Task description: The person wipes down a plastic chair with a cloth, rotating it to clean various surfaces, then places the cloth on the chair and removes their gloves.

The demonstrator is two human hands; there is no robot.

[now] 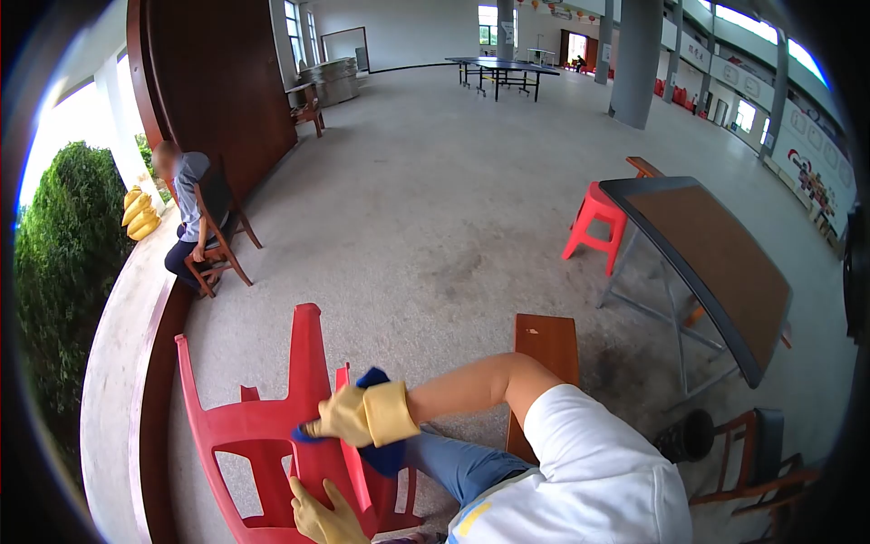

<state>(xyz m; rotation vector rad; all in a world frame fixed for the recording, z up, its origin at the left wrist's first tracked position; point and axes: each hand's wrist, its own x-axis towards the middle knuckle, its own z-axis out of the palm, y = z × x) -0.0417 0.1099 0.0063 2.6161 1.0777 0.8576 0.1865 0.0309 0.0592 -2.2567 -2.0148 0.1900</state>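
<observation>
A red plastic stool [245,422] lies tipped over in front of me, its legs pointing up and away. My right hand [349,419], in a yellow rubber glove, is closed on a blue cloth [384,459] and presses it against a leg of the stool. Part of the cloth hangs down beside the wrist. Lower down, my left hand [324,519], gloved the same way, grips the stool with thumb and fingers on either side of a red part. The frame's bottom edge cuts off its wrist.
A wooden bench [546,344] stands by my right arm. Further right are a folding table [716,236], another red stool [598,222] and a dark-seated chair [766,444]. At left, a person [188,195] sits on a wooden chair [217,218] near the ledge [127,363]. A table-tennis table [503,65] stands far back.
</observation>
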